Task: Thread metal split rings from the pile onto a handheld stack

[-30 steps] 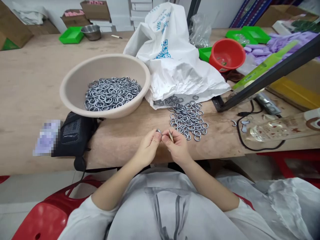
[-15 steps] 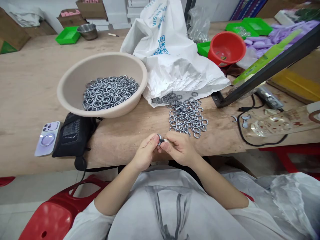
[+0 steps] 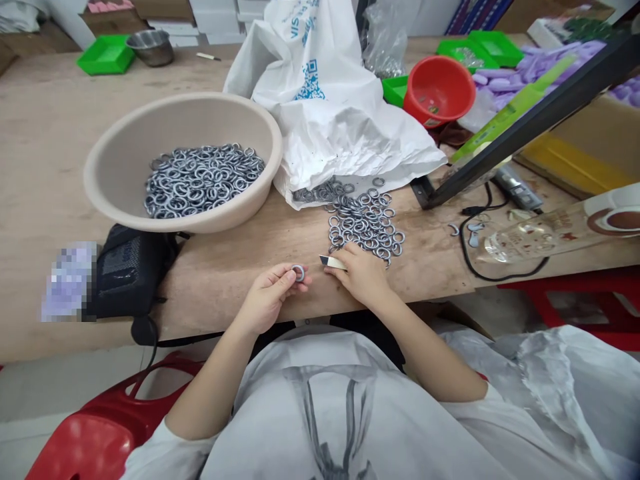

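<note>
Okay, left hand (image 3: pixel 273 293) and right hand (image 3: pixel 363 273) are apart near the front edge of the tabletop (image 3: pixel 225 267): left pinches 1 gray ring (image 3: pixel 299 273), right grips a small black-and-white tool (image 3: pixel 336 263) just beside the ring pile (image 3: pixel 367 223). Open wood between left hand, beige basin (image 3: pixel 125 147) and black pouch (image 3: pixel 130 273); more right of pile. White sack (image 3: pixel 340 133) shows blue "VIS", 1 QR code (image 3: pixel 307 80).

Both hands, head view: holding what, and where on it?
Left hand: a grey ring, pinched at its edge. Right hand: a small dark-tipped tool, held by its pale part.
</note>
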